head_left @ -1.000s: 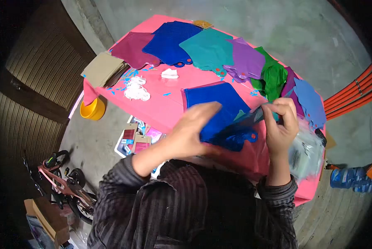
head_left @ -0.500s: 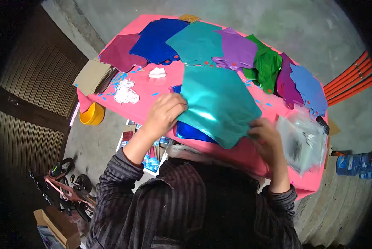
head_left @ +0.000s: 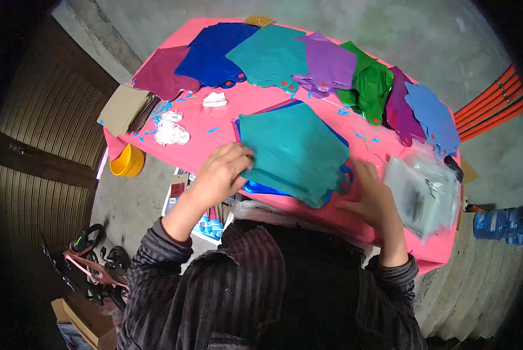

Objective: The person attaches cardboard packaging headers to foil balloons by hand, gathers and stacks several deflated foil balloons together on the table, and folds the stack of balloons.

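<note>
A teal star-shaped foil piece [head_left: 293,146] lies over a dark blue one [head_left: 267,188] near the front of the pink table [head_left: 200,154]. My left hand [head_left: 220,172] grips the teal piece's left edge, fingers curled on it and the thumb partly hidden. Just off its right corner is my right hand [head_left: 369,192], fingers spread and slightly blurred, holding nothing. A maroon edge peeks out at the top of this small stack. To the right of my right hand lie clear plastic bags [head_left: 422,195].
Foil stacks in maroon [head_left: 165,73], blue [head_left: 214,52], teal [head_left: 270,55], purple [head_left: 329,63], green [head_left: 373,84] and light blue [head_left: 433,119] line the far edge. Cardboard sheets [head_left: 124,108], white string [head_left: 171,129] and a yellow bucket [head_left: 128,161] are at left.
The teal piece has come down flat onto the blue one, after being turned and spread. My right hand has let go of its corner and opened. The view has shifted slightly.
</note>
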Demonstrator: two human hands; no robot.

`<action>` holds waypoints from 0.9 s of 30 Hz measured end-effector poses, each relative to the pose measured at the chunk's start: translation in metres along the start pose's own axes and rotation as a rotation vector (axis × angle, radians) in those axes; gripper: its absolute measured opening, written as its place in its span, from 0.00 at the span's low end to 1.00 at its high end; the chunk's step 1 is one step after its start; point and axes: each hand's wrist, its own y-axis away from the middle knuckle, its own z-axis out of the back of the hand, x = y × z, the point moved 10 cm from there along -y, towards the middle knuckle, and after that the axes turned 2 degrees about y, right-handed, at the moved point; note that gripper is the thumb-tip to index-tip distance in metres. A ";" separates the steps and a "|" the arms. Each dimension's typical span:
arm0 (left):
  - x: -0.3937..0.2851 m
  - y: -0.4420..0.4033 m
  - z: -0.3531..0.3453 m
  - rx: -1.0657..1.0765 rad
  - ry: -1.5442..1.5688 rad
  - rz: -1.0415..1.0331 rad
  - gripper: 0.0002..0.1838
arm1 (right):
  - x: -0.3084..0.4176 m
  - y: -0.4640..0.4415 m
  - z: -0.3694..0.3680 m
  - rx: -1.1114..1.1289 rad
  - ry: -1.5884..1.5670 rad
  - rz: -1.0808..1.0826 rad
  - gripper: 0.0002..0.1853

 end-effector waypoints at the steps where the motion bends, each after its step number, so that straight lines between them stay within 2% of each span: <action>1: -0.001 0.001 0.001 -0.003 0.000 0.001 0.15 | -0.001 -0.002 -0.002 0.000 0.002 0.002 0.37; 4: -0.002 0.004 -0.011 0.133 0.156 0.018 0.20 | -0.014 -0.009 -0.017 0.021 0.046 -0.017 0.41; 8: 0.014 0.004 0.010 0.067 0.318 0.131 0.26 | -0.020 -0.013 -0.021 0.032 0.050 -0.037 0.40; 13: 0.031 0.011 0.004 0.014 0.004 0.213 0.29 | -0.027 -0.020 -0.022 0.060 -0.079 -0.111 0.37; 17: 0.017 0.008 -0.001 -0.036 -0.038 0.172 0.27 | -0.028 -0.022 -0.016 0.010 -0.065 -0.086 0.34; 21: 0.029 0.002 0.001 0.014 0.069 0.226 0.24 | -0.027 -0.016 -0.013 0.009 -0.033 -0.044 0.32; 23: 0.048 -0.004 0.022 -0.094 -0.014 0.179 0.19 | -0.017 -0.016 -0.001 -0.055 0.018 -0.070 0.30; 25: 0.085 -0.007 0.039 -0.176 -0.213 0.302 0.16 | -0.007 -0.017 0.002 -0.086 0.045 -0.086 0.29; 27: 0.119 -0.017 0.055 -0.295 -0.314 0.338 0.14 | 0.024 -0.024 0.007 -0.148 0.053 0.071 0.25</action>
